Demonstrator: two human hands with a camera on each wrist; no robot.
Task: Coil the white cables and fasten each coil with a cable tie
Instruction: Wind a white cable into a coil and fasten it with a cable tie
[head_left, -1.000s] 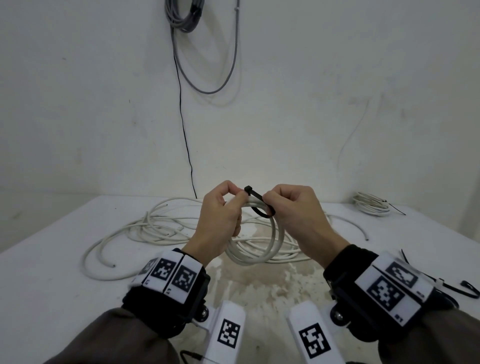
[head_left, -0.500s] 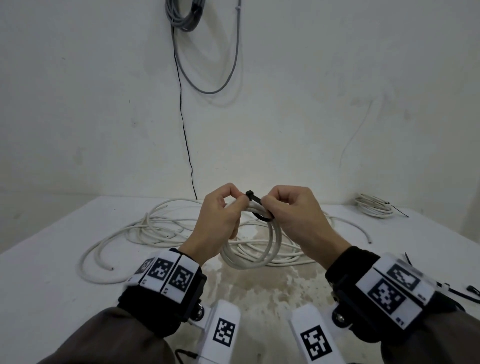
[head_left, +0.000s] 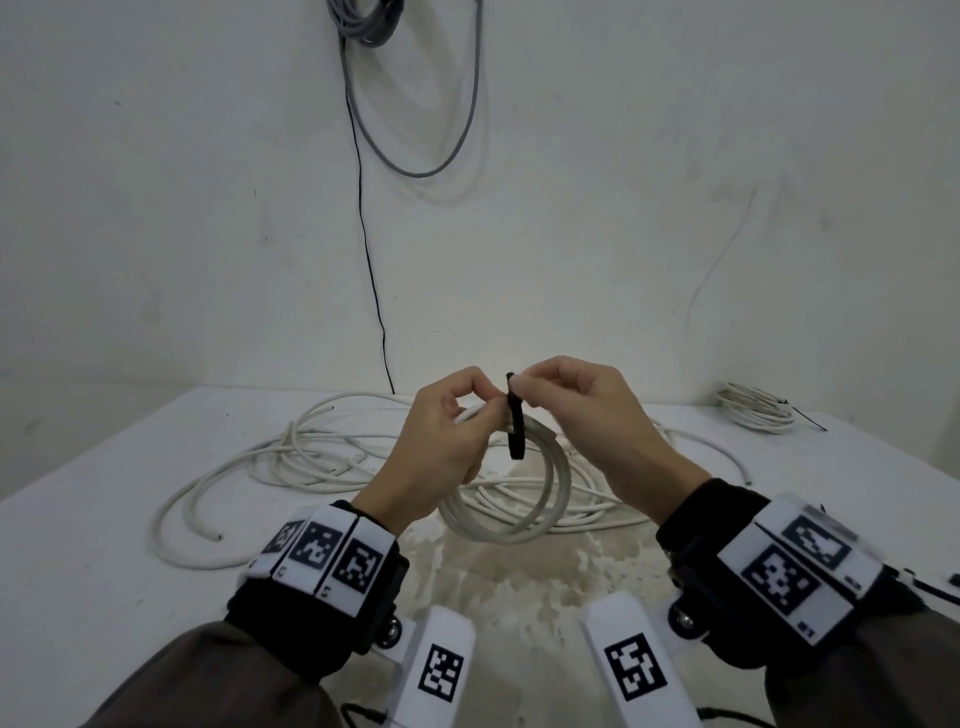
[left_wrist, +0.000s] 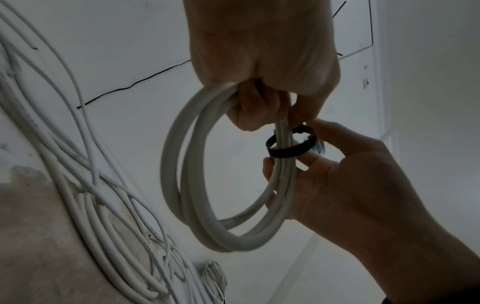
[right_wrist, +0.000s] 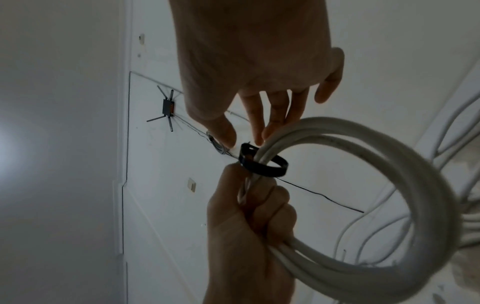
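Note:
A small coil of white cable (head_left: 519, 525) hangs above the table in my left hand (head_left: 480, 410), which grips the gathered strands at the top. A black cable tie (head_left: 515, 421) loops loosely round those strands just right of my left fingers. My right hand (head_left: 522, 387) pinches the tie's upper end between thumb and forefinger, its other fingers spread. In the left wrist view the cable tie (left_wrist: 288, 152) is a wide, slack ring round the coil (left_wrist: 182, 164). From the right wrist, the cable tie (right_wrist: 262, 164) sits just above my left hand's fist (right_wrist: 246, 226).
Several loose white cables (head_left: 332, 457) sprawl over the white table (head_left: 104, 545) behind the hands. A tied coil (head_left: 756, 413) lies at the back right. Black ties (head_left: 935, 592) lie by the right edge. Grey cable (head_left: 415, 156) hangs on the wall.
The black tie has swung from a slant to standing upright round the strands. My right fingers have moved up to its top end. The left hand keeps its grip on the coil.

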